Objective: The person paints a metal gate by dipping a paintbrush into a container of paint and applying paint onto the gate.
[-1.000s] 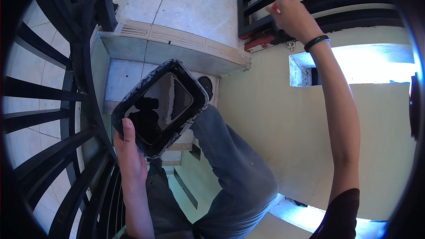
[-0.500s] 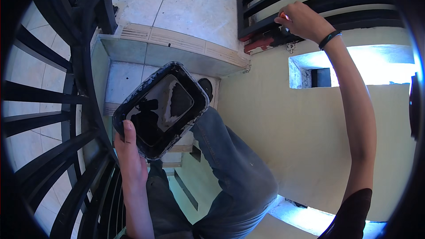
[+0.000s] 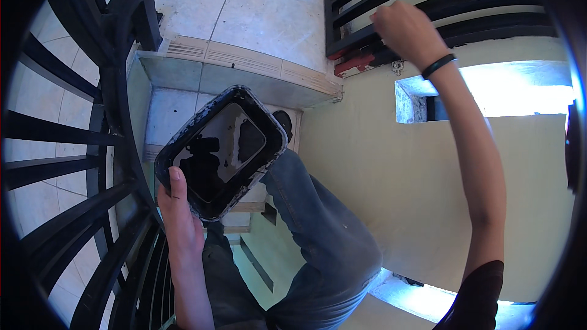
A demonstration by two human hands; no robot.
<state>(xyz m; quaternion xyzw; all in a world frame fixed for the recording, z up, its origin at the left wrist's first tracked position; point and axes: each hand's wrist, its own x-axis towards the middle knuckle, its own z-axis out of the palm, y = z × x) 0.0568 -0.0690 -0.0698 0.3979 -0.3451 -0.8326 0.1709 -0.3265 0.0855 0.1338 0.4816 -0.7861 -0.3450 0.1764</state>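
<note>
My left hand (image 3: 177, 205) grips the near-left rim of a black rectangular tray (image 3: 269, 159), with the thumb over the edge. Dark, glossy liquid that looks like black paint (image 3: 214, 174) covers its bottom and mirrors the surroundings. Grey-white crust marks the tray's rim. My right hand (image 3: 406, 30) is closed in front of the black metal railing (image 3: 471, 0) at the upper right. It holds what looks like a paintbrush with an orange handle, now hidden by the fingers. Just below the hand, the railing's lower bar shows a bare red patch (image 3: 361, 63).
Tiled stairs (image 3: 177, 104) run beneath the tray, with a tiled landing (image 3: 269, 9) above. A curved black railing (image 3: 113, 98) lines the left side. On the right stands a pale wall (image 3: 367, 146) with a bright opening (image 3: 513, 88). My bent leg (image 3: 330, 220) is below the tray.
My right hand has turned, and the orange piece between its fingers is out of sight. Its forearm has shifted left. The tray stays nearly still in my left hand.
</note>
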